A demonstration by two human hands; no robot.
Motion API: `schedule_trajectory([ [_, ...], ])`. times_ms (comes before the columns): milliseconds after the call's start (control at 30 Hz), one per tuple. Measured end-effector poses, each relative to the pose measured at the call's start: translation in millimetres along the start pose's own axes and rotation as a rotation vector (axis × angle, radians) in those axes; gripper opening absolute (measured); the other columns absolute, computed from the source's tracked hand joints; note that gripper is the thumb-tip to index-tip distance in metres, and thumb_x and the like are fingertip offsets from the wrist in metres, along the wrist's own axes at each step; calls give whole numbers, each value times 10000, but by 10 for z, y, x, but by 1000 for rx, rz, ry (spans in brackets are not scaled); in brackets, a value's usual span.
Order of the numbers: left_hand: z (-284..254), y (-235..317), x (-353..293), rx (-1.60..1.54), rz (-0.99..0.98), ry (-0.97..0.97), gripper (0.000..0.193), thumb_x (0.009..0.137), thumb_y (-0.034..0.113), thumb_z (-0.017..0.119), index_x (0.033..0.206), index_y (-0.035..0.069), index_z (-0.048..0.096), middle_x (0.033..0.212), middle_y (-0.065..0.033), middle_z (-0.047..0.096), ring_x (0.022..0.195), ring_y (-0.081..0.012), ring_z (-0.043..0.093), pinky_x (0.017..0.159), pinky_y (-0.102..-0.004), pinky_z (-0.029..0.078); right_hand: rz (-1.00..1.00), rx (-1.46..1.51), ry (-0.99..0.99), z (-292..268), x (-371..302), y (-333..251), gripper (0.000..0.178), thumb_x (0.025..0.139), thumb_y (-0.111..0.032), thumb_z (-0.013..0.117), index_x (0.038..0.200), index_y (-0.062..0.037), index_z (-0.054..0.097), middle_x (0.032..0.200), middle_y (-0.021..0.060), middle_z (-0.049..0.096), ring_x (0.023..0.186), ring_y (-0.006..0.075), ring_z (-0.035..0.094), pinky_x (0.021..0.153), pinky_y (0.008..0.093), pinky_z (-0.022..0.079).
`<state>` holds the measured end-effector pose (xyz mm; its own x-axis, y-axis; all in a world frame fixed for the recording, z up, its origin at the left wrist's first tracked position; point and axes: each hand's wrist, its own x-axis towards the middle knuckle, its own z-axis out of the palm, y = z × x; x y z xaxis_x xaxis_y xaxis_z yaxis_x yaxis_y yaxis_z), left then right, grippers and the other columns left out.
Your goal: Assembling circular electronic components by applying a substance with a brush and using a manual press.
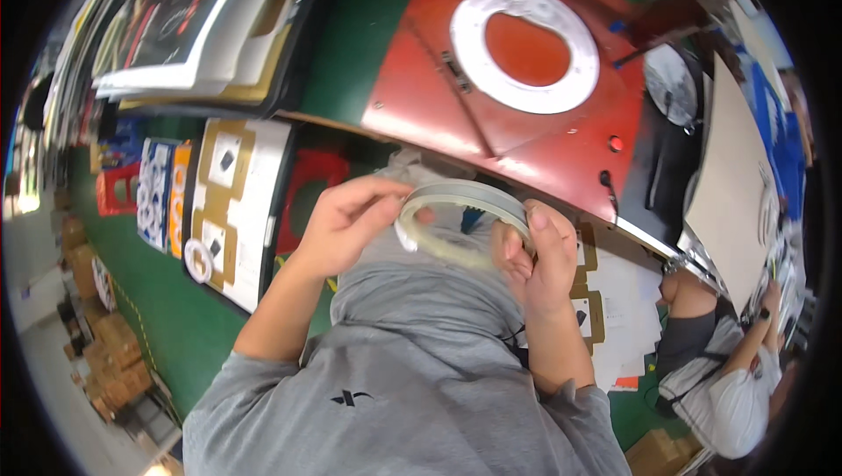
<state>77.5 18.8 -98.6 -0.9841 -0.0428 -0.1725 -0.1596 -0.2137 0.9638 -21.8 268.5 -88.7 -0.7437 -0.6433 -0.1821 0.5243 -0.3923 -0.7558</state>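
A pale, translucent ring with a greyish outer band (460, 193) is held up in front of my body, tilted, and looks like a wide roll of tape. My left hand (344, 229) pinches its left side between thumb and fingers. On the right side my right hand (545, 258) grips the rim, with the thumb on the outside and fingers curled at the inner side. Beyond both hands a large flat white ring (474, 59) lies on a red work surface (417, 64), apart from them.
Stacked sheets and boards (184, 64) stand at the upper left. Printed cardboard pieces (230, 160) lie on a white board at the left. A red button (616, 143) sits near the work surface's right edge. Another person (728, 388) is at the lower right, beside a large beige panel (732, 186).
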Motion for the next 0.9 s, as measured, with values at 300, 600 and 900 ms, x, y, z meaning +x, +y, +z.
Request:
schedule_trajectory([
  [300, 189, 112, 247, -59, 125, -182, 359, 956, -79, 718, 1309, -78, 651, 1220, -230, 754, 1160, -296, 736, 990, -404, 599, -204, 136, -38, -129, -29, -221, 501, 1161, -343, 447, 832, 2, 600, 622, 33, 499, 491, 60, 343, 478, 245, 281],
  [600, 258, 292, 544, 176, 152, -132, 290, 1038, 74, 671, 1283, -75, 627, 1170, -197, 759, 1085, -270, 740, 970, -393, 592, -588, -723, 368, -315, -134, -765, 453, 1149, -316, 456, 1118, 58, 709, 972, 104, 702, 820, 161, 657, 751, 296, 528],
  [900, 251, 165, 662, -8, 220, 0, 324, 1081, 117, 635, 1334, -81, 590, 1185, -203, 750, 1112, -311, 743, 1047, -455, 577, -501, -2016, 940, -1061, 249, -836, 324, 985, -121, 684, 1229, 86, 634, 1168, 243, 628, 1052, 422, 632, 931, 471, 527],
])
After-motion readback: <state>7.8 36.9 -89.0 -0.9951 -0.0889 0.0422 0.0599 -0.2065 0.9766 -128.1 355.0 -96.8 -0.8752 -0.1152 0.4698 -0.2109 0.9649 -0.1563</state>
